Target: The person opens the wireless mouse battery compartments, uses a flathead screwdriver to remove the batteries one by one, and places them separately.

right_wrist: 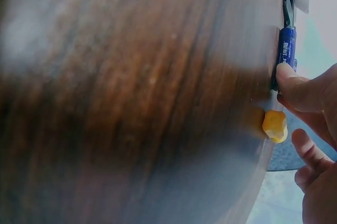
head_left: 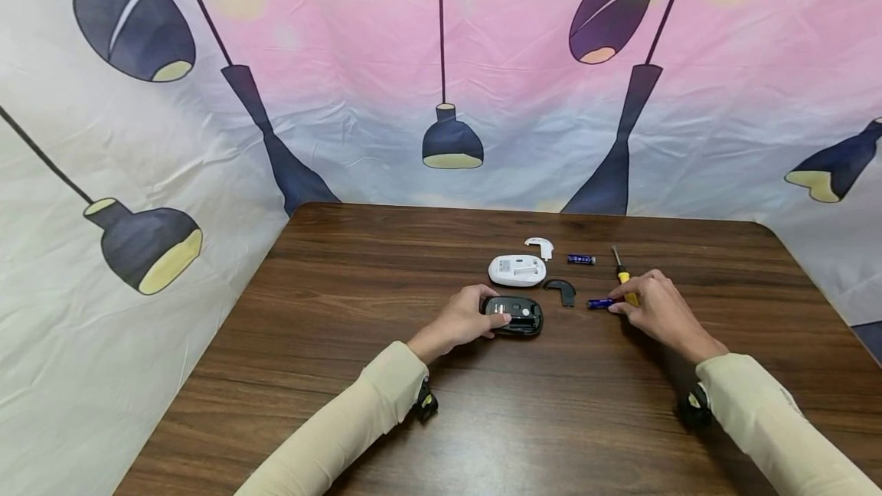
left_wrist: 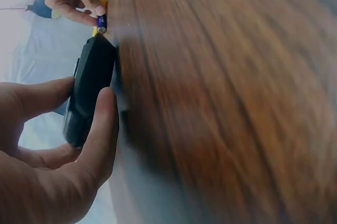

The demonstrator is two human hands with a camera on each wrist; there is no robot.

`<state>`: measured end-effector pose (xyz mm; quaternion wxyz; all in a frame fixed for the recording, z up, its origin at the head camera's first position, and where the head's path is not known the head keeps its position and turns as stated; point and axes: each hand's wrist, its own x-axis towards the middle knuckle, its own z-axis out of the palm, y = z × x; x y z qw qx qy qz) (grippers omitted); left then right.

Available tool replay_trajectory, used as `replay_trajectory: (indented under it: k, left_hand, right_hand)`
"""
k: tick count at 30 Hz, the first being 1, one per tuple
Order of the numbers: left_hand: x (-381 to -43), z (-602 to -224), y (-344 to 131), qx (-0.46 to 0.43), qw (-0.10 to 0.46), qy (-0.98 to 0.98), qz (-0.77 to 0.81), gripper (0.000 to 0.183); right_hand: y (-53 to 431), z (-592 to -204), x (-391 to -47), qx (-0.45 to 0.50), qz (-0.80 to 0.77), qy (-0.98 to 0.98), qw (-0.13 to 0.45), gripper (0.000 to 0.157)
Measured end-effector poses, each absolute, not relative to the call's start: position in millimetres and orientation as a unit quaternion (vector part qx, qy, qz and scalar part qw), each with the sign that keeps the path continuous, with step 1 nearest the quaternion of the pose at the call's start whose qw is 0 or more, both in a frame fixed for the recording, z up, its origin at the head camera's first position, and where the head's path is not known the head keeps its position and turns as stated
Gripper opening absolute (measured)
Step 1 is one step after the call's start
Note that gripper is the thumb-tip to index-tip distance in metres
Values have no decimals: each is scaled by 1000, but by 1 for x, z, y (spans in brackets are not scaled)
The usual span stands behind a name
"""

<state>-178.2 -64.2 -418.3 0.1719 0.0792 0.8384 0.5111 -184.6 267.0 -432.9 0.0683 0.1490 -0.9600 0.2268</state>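
Note:
A black computer mouse [head_left: 522, 320] lies underside up, its battery bay uncovered, and my left hand [head_left: 463, 318] grips its left end between thumb and fingers. From the left wrist view, the mouse [left_wrist: 90, 90] appears edge-on, with the thumb along its near side. My right hand [head_left: 660, 308] pinches the end of a blue battery [head_left: 599, 303] at the tabletop; the right wrist view shows the thumb on the battery [right_wrist: 287, 48]. Beside those fingers lies a screwdriver [head_left: 623, 277] with a yellow handle, partly hidden by the hand. Between the hands rests a black curved battery cover [head_left: 563, 292].
Behind the black mouse, a white mouse [head_left: 517, 271] lies underside up with its bay uncovered. Its white cover [head_left: 540, 246] and a second blue battery [head_left: 581, 259] lie farther back on the brown wooden table [head_left: 482, 419]. A printed cloth [head_left: 386, 98] hangs behind the table.

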Motion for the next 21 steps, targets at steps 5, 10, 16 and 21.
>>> replay_trajectory:
  k: [5,10,16,21]
  left_hand:
    - [-178,-417,-67,125,123,903,393,47]
    - [-180,-416,-68,153,86,933,315,46]
    - [-180,-418,-69,156,79,939,297,45]
    - [-180,-416,-73,156,81,936,306,48]
  right_hand:
    - [267,-433,-184,147,226,-960,70,11]
    - [267,-433,-185,150,225,-960,72,10]
    - [266,-432,-187,153,227,-959,71,11]
    - [266,-427,-186,151,233,-959,64,13]
